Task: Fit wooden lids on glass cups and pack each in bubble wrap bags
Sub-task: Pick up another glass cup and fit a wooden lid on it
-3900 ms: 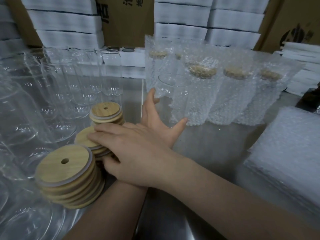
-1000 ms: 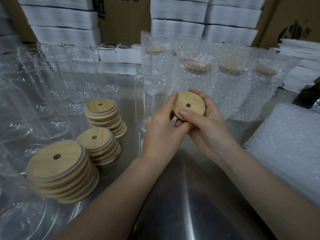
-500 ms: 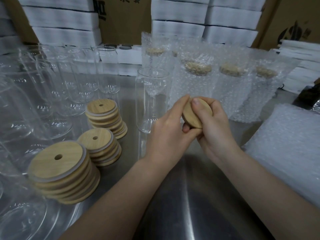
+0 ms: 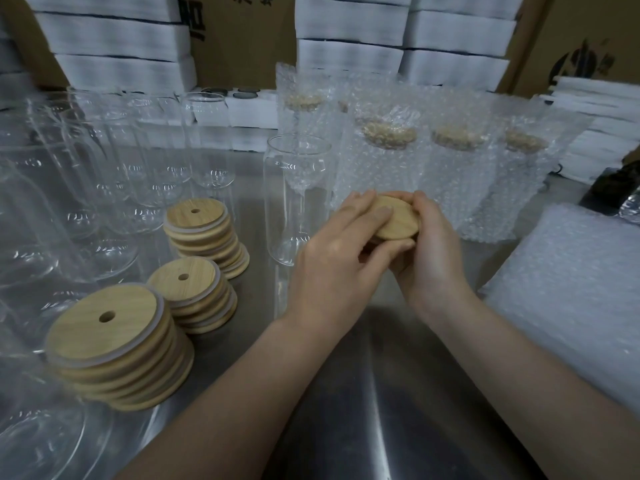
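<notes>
**Lid turned flat between both hands, cup not yet capped**

The left hand (image 4: 339, 261) lays its fingers across the top face of the wooden lid (image 4: 398, 221) with the thumb underneath, pinching it. The right hand (image 4: 431, 251) curls its fingers round the lid's far edge. A second ago the lid faced the camera with its hole showing, then stood tilted on edge. Now it lies nearly flat, its hole hidden under the left fingers (probably a turn to find the fitting side). I judge the lid readied but not yet fitted.

The glass cup (image 4: 298, 199) stands upright and open on the table (image 4: 381, 393), just left of and behind the hands, apart from the lid.

The wrapped cups (image 4: 388, 168) stand in a row close behind the hands and crowd the cup's right side. Three lid stacks (image 4: 194, 296) sit near on the left, with the empty glasses (image 4: 138, 161) massed beyond them. The pile of bubble wrap bags (image 4: 571, 289) lies at the right. Bare steel shows under the forearms, and the short path up and left to the cup's rim looks unobstructed.
</notes>
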Motion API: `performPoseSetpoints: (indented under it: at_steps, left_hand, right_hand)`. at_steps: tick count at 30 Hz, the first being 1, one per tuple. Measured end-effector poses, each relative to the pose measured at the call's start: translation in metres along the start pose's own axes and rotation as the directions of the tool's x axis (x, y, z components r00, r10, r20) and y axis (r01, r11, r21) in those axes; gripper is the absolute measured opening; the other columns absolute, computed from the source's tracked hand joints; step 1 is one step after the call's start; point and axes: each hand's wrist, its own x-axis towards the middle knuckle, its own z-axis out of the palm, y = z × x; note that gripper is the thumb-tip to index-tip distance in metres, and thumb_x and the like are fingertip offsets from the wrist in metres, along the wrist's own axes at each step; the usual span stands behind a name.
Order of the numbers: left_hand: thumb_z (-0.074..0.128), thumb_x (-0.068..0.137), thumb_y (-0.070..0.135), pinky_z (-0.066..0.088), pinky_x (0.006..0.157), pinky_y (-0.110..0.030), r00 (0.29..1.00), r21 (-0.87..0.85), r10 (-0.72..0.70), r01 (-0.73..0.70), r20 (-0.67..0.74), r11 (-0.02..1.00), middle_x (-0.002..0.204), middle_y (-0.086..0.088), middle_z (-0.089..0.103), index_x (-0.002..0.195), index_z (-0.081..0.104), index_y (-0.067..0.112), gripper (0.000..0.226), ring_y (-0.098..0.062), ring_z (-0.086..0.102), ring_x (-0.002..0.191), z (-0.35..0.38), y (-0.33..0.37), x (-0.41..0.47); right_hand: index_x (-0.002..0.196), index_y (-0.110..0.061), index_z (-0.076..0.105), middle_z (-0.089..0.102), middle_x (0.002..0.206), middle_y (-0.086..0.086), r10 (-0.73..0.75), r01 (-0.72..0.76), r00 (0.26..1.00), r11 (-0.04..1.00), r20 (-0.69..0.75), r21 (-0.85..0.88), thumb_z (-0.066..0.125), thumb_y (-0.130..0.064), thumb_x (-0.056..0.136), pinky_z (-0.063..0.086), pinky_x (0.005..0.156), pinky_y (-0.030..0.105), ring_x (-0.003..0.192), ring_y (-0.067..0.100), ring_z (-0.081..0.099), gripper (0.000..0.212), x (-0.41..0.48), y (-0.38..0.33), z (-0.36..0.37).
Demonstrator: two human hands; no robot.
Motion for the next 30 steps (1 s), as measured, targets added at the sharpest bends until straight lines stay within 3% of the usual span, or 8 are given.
performPoseSetpoints:
  at_steps: [5,9,11,14,16,20,24,30]
  left_hand:
    - [0.063,0.092,0.021,0.052,0.072,-0.015,0.987,-0.188,-0.145,0.129,-0.074,0.974,0.088,0.009,0.074,0.101,0.076,0.011,0.018,0.002,0.068,0.082,-0.008,0.005,0.005]
    - [0.058,0.096,0.021,0.04,0.063,-0.002,0.962,-0.228,-0.248,0.218,-0.115,0.949,0.067,0.019,0.062,0.097,0.075,0.011,0.02,0.015,0.059,0.069,-0.009,0.004,0.007]
    - [0.054,0.097,0.023,0.045,0.065,-0.007,0.947,-0.265,-0.296,0.255,-0.128,0.93,0.069,0.018,0.063,0.095,0.074,0.013,0.022,0.009,0.061,0.068,-0.01,0.004,0.01]
    - [0.046,0.097,0.03,0.058,0.069,-0.043,0.914,-0.338,-0.389,0.334,-0.111,0.88,0.066,0.007,0.064,0.088,0.071,0.015,0.03,-0.013,0.066,0.067,-0.01,0.002,0.011]
    - [0.043,0.097,0.033,0.056,0.066,-0.052,0.906,-0.356,-0.41,0.351,-0.103,0.866,0.064,-0.001,0.065,0.08,0.066,0.012,0.036,-0.026,0.066,0.065,-0.008,-0.001,0.01]
    - [0.039,0.096,0.035,0.054,0.065,-0.053,0.902,-0.376,-0.425,0.368,-0.077,0.85,0.065,-0.016,0.063,0.075,0.062,-0.001,0.047,-0.035,0.063,0.066,-0.006,-0.002,0.007]
    - [0.04,0.096,0.032,0.043,0.057,-0.038,0.914,-0.333,-0.399,0.354,-0.074,0.874,0.055,-0.001,0.05,0.062,0.051,0.017,0.039,-0.011,0.046,0.055,-0.007,-0.001,0.009]
    - [0.039,0.096,0.033,0.046,0.062,-0.05,0.91,-0.354,-0.411,0.368,-0.053,0.86,0.058,-0.002,0.05,0.065,0.051,0.012,0.04,-0.011,0.046,0.059,-0.008,0.001,0.009]
  right_hand:
    - [0.095,-0.012,0.063,0.07,0.077,0.002,-0.069,0.082,0.993,0.986,0.094,-0.146,0.039,-0.049,0.098,0.057,0.06,0.033,0.074,0.018,0.07,0.044,0.0,0.006,0.002]
    - [0.099,-0.011,0.063,0.066,0.074,0.003,-0.146,0.178,0.978,0.956,0.151,-0.232,0.054,-0.053,0.085,0.052,0.05,0.031,0.057,0.019,0.062,0.045,-0.003,0.009,0.005]
    - [0.1,-0.012,0.062,0.063,0.075,0.003,-0.174,0.221,0.968,0.933,0.18,-0.284,0.064,-0.042,0.087,0.047,0.045,0.029,0.05,0.019,0.057,0.033,-0.004,0.01,0.006]
    - [0.1,-0.015,0.063,0.063,0.073,-0.001,-0.202,0.257,0.961,0.903,0.189,-0.344,0.073,-0.033,0.077,0.045,0.041,0.028,0.045,0.019,0.056,0.031,-0.007,0.011,0.006]
    - [0.098,-0.015,0.063,0.064,0.07,-0.002,-0.212,0.262,0.962,0.895,0.17,-0.36,0.079,-0.039,0.07,0.044,0.038,0.027,0.043,0.018,0.055,0.04,-0.008,0.012,0.007]
    - [0.09,-0.013,0.064,0.06,0.063,0.001,-0.228,0.255,0.967,0.895,0.115,-0.367,0.076,-0.037,0.068,0.038,0.035,0.022,0.038,0.017,0.048,0.035,-0.008,0.013,0.007]
    - [0.085,-0.009,0.068,0.057,0.054,-0.003,-0.244,0.255,0.967,0.895,0.077,-0.365,0.073,-0.043,0.071,0.034,0.033,0.019,0.033,0.014,0.044,0.037,-0.008,0.013,0.005]
    - [0.081,-0.011,0.068,0.053,0.048,-0.001,-0.23,0.245,0.969,0.914,0.087,-0.323,0.055,-0.04,0.092,0.033,0.034,0.02,0.031,0.014,0.044,0.034,-0.008,0.014,0.007]
